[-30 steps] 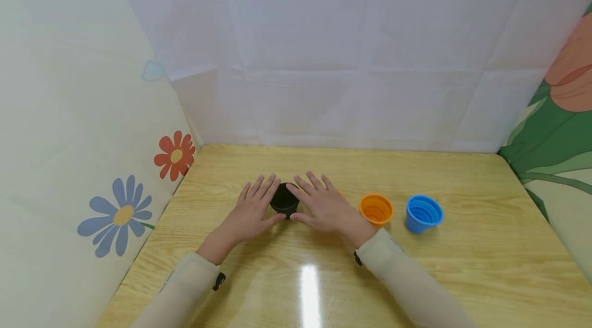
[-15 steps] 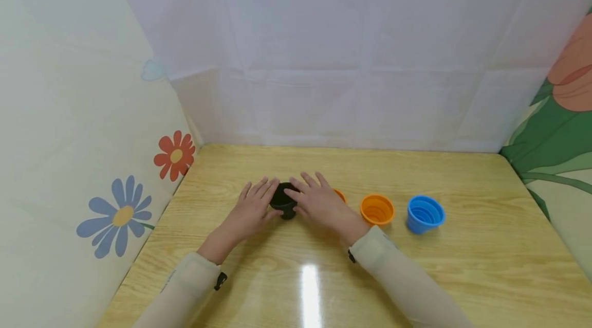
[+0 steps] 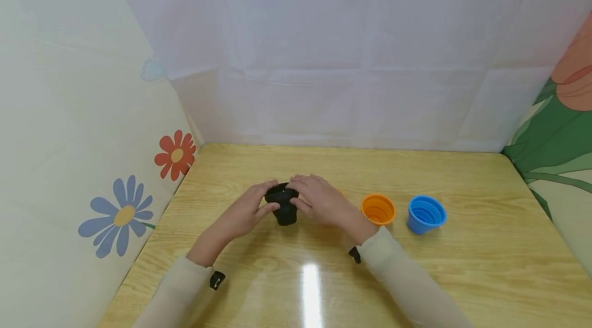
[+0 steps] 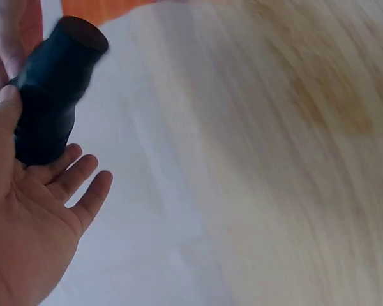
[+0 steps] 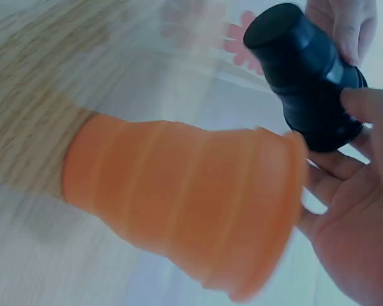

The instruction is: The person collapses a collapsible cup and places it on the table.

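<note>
A black collapsible cup [image 3: 285, 212] with ridged sides is between my two hands. My left hand [image 3: 245, 212] grips its left side near the rim, thumb in front and fingers behind. From the right, my right hand [image 3: 321, 202] pinches the same rim area between thumb and fingers. In the left wrist view, the black cup [image 4: 57, 83] shows its base and stepped wall. An orange collapsible cup [image 5: 185, 197] stands close beside my right hand in the right wrist view; the head view mostly hides it behind that hand. Whether the black cup's base touches the table cannot be told.
Farther right on the wooden table [image 3: 485, 246] stand a second orange cup [image 3: 377, 210] and a blue cup [image 3: 425, 215], both mouth up. A white cloth [image 3: 324, 60] hangs along the back, and flower-printed cloths flank both sides.
Both hands, earlier spread flat around the black cup, have closed their fingers and thumbs onto its rim. The cup now looks tilted and slightly nearer. The other cups stay put.
</note>
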A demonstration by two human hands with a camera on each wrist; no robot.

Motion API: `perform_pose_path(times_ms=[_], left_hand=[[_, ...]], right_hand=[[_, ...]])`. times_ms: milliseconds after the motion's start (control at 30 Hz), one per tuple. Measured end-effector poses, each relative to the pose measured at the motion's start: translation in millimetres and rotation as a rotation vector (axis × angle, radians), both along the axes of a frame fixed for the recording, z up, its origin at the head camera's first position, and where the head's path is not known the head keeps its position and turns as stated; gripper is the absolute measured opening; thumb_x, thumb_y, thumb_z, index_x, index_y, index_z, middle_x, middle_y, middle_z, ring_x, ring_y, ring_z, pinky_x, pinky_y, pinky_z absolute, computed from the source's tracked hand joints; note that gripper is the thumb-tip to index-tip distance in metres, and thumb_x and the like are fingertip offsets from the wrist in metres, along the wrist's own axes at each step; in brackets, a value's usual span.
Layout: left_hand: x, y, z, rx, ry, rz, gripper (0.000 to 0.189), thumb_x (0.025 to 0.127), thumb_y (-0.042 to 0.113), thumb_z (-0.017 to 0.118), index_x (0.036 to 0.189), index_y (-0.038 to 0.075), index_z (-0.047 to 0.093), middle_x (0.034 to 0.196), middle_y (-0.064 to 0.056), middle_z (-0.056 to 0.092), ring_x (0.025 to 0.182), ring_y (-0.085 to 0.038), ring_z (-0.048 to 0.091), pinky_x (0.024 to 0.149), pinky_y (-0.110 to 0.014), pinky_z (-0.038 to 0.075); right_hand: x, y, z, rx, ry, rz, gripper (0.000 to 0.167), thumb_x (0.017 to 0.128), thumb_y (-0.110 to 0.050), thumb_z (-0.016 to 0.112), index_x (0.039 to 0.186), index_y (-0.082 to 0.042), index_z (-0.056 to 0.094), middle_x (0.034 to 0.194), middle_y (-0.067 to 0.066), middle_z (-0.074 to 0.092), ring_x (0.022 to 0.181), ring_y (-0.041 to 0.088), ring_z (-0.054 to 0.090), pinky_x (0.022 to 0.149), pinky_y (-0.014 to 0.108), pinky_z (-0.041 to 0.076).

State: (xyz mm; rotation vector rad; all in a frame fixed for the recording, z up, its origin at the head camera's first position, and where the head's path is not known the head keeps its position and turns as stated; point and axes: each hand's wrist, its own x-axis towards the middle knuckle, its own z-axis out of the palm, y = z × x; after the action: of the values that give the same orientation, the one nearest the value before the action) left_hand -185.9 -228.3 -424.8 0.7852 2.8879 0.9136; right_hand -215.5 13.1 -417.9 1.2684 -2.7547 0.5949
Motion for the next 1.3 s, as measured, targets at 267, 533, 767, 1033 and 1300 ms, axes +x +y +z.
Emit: perform_pose_path(times_ms=[267, 533, 767, 1033, 1300], left_hand=[[13.0, 17.7, 15.3, 0.177, -0.073, 0.001, 0.048, 0.107, 0.035, 0.052, 0.145, 0.008, 0.049, 0.145, -0.015, 0.052, 0.132, -0.034, 0.051, 0.103, -0.056, 0.047], [15.7, 38.2, 18.3, 0.244, 0.096, -0.064, 0.037, 0.103, 0.022, 0.061, 0.137, 0.007, 0.057, 0.133, -0.011, 0.063, 0.121, -0.029, 0.061, 0.099, -0.051, 0.053], [14.8, 52.0, 17.7, 0.282, 0.088, -0.135, 0.029, 0.102, 0.018, 0.062, 0.130, 0.010, 0.060, 0.123, -0.005, 0.069, 0.110, -0.025, 0.067, 0.094, -0.050, 0.055], [9.2, 69.3, 12.7, 0.274, 0.104, -0.125, 0.026, 0.101, 0.022, 0.064, 0.125, 0.011, 0.064, 0.111, -0.001, 0.072, 0.102, -0.021, 0.068, 0.079, -0.040, 0.056], [4.7, 88.3, 7.0, 0.286, 0.145, -0.177, 0.021, 0.101, 0.019, 0.064, 0.121, 0.012, 0.065, 0.105, -0.001, 0.071, 0.090, -0.016, 0.067, 0.069, -0.034, 0.056]], right_hand=[[10.8, 23, 12.6, -0.271, -0.194, 0.030, 0.034, 0.104, -0.030, 0.058, 0.132, -0.011, 0.061, 0.130, 0.005, 0.065, 0.119, 0.020, 0.061, 0.105, 0.042, 0.050], [14.8, 43, 8.6, -0.402, -0.239, 0.034, 0.030, 0.103, -0.027, 0.060, 0.128, -0.010, 0.062, 0.127, 0.005, 0.067, 0.114, 0.021, 0.064, 0.101, 0.047, 0.052], [17.2, 60, 2.9, -0.471, -0.208, 0.035, 0.024, 0.101, -0.019, 0.063, 0.123, -0.009, 0.064, 0.121, 0.005, 0.069, 0.110, 0.021, 0.065, 0.099, 0.051, 0.053], [21.1, 80, 1.5, -0.488, -0.142, 0.034, 0.021, 0.100, -0.016, 0.064, 0.121, -0.009, 0.066, 0.119, 0.004, 0.070, 0.108, 0.019, 0.066, 0.096, 0.049, 0.055], [25.9, 98, -5.5, -0.474, -0.120, -0.004, 0.020, 0.100, -0.012, 0.064, 0.119, -0.010, 0.065, 0.113, 0.003, 0.071, 0.104, 0.020, 0.068, 0.092, 0.050, 0.056]])
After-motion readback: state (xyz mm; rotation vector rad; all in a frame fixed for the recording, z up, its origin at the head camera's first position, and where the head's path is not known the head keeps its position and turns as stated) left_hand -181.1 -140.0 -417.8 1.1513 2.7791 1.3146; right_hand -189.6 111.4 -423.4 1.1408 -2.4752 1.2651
